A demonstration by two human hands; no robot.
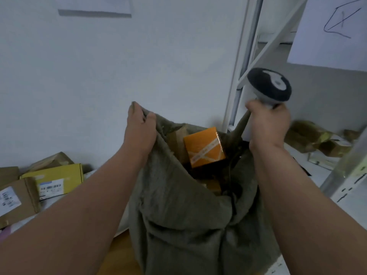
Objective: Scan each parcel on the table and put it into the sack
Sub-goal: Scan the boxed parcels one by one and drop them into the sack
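Currently, in the head view, the sack [190,215] is being held open: its rim is being pinched by the left hand [140,128], while the right hand [268,126] is gripping scanner [269,86] and rim. An orange parcel [204,147] is lying inside. Next, probably, the yellow parcel [59,179] on the table [309,175] is being called for.

An olive fabric sack [184,215] stood open, an orange taped parcel [204,146] inside; yellow [59,180] and brown [17,197] labelled parcels lay left.
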